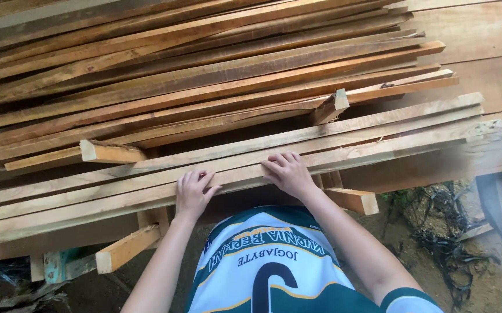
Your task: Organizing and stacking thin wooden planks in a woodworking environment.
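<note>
Both hands, the left hand [193, 192] and right hand [288, 172], are gripping the nearest plank [378, 149] (lower centre of the frame). It is lying unlifted on the stack of planks [204, 75].

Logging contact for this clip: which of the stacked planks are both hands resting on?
The nearest, lowest long plank at the stack's front edge. The left hand and right hand grip its near edge; every other plank lies behind, untouched.
</note>
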